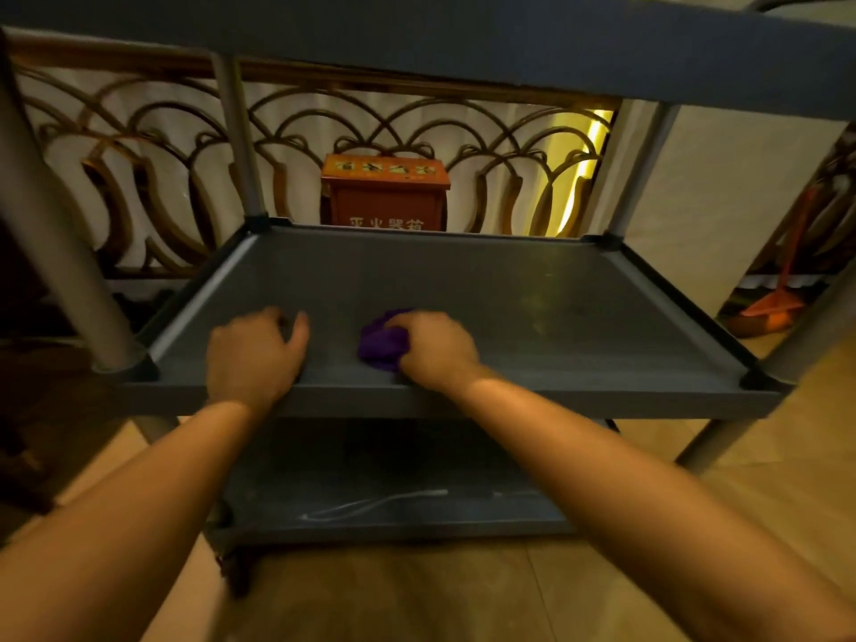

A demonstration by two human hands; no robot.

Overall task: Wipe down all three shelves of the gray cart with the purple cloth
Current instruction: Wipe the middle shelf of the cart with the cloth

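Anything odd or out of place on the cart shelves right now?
Only a pale, thin, cord-like streak lying across the bottom shelf; what it is, I cannot tell. The middle shelf shows faint smudges.

Light level: dim, warm amber cast.
Source: yellow glowing strip (pixel 588 169) at upper right, behind the railing (pixel 153 145).
Shadow: bottom shelf (pixel 393 512) and left side dark.
Blur: both hands smeared.
Distortion: posts bow outward at frame edges.
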